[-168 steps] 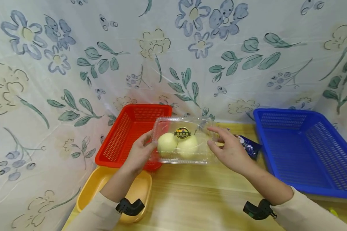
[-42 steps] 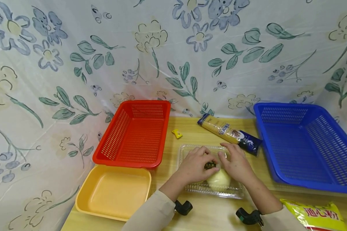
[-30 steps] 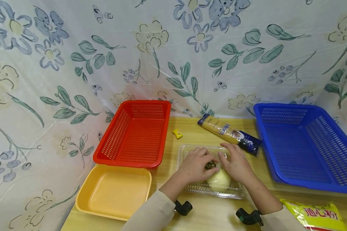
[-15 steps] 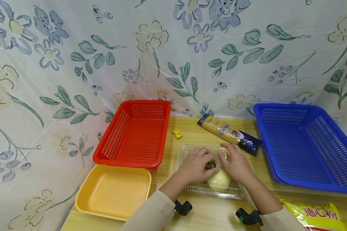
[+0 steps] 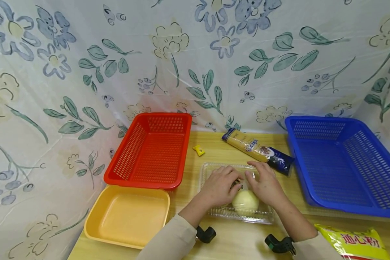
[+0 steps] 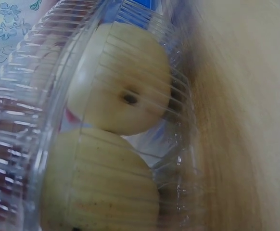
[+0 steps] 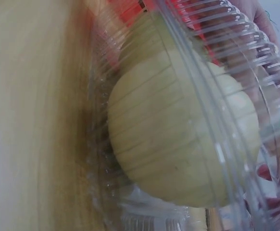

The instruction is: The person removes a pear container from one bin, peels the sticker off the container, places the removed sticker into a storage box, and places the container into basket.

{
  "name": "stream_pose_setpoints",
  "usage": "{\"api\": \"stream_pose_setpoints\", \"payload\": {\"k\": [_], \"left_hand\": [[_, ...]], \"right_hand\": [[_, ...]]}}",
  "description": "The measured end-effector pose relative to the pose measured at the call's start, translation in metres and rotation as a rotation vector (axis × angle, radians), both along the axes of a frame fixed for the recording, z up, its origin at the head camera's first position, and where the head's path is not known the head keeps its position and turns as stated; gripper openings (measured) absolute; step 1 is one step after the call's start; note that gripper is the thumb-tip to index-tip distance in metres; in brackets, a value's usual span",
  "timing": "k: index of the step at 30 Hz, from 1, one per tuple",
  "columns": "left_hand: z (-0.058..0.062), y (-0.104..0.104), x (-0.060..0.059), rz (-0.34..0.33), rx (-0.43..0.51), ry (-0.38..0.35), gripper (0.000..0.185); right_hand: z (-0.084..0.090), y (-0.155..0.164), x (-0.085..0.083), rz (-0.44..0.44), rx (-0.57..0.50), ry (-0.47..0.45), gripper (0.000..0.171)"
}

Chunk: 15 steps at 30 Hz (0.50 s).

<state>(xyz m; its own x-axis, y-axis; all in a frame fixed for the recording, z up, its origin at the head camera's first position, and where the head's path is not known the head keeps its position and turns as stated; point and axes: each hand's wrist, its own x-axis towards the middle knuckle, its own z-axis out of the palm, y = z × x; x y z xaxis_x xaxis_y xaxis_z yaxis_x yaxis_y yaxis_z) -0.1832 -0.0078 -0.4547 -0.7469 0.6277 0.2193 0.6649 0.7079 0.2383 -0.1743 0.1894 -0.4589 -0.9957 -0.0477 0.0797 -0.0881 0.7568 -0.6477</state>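
The yellow bag (image 5: pixel 355 241) at the near right edge of the table (image 5: pixel 234 242) bears red characters reading 通心粉; the long pasta packet (image 5: pixel 258 151) carries blue lettering too small to read; the clear box's dark sticker (image 5: pixel 235 184) is unreadable.

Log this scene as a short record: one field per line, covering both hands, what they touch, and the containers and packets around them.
left hand: rests on the clear box lid
right hand: rests on the same lid
clear box: plastic clamshell on the wooden table, closed, holding pale round fruits
red basket: back left
yellow tray: front left
blue basket: right
noodle packet: behind the box
yellow bag: front right corner
small yellow sweet: beside the red basket
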Motion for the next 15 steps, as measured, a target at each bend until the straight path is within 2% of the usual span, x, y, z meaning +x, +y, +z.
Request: {"api": "stream_pose_setpoints", "payload": {"k": [3,9,15], "left_hand": [[0.0004,0.0005,-0.0001,0.010,-0.001,-0.012,0.025],[0.0010,0.0003,0.0009,0.018,0.012,-0.004,0.015],[0.0025,0.0011,0.0018,0.030,0.005,0.006,0.015]], "right_hand": [[0.0006,-0.0005,0.0001,0.002,-0.002,0.001,0.048],[0.0005,-0.0012,0.0003,-0.001,-0.002,0.001,0.048],[0.0020,-0.0020,0.0008,-0.005,-0.005,0.002,0.047]]}}
